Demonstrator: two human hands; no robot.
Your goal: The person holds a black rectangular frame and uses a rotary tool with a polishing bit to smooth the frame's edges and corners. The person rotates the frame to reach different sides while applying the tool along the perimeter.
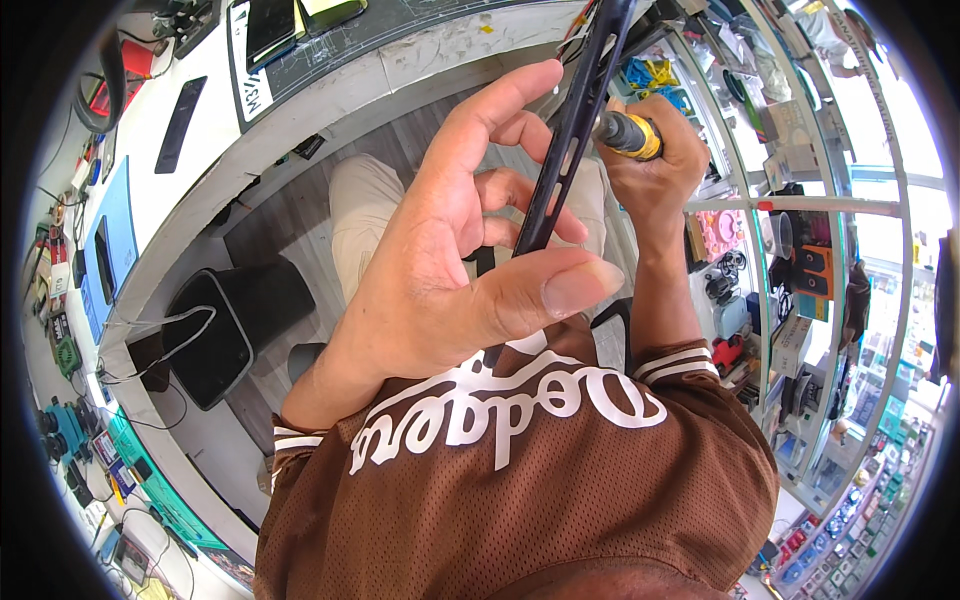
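Observation:
In front of me, my left hand [440, 230] holds a thin black phone frame [575, 130], tilted and seen nearly edge-on. Narrow cut-outs show along its side. The fingers curl about it and the thumb stretches out by its lower end. To the right of the frame, my right hand [660, 170] is closed round a yellow and black screwdriver [633, 134]. The screwdriver points left toward the frame. Its tip is hidden behind the frame, so I cannot tell whether the two touch.
A white workbench curves along the left, bearing a dark phone [181, 125], a blue mat [118, 240] and a green mat [165, 490]. A dark mat [370, 35] lies at the far side. Below stands a black bin [210, 335]. Glass shelves [830, 205] with goods fill the right.

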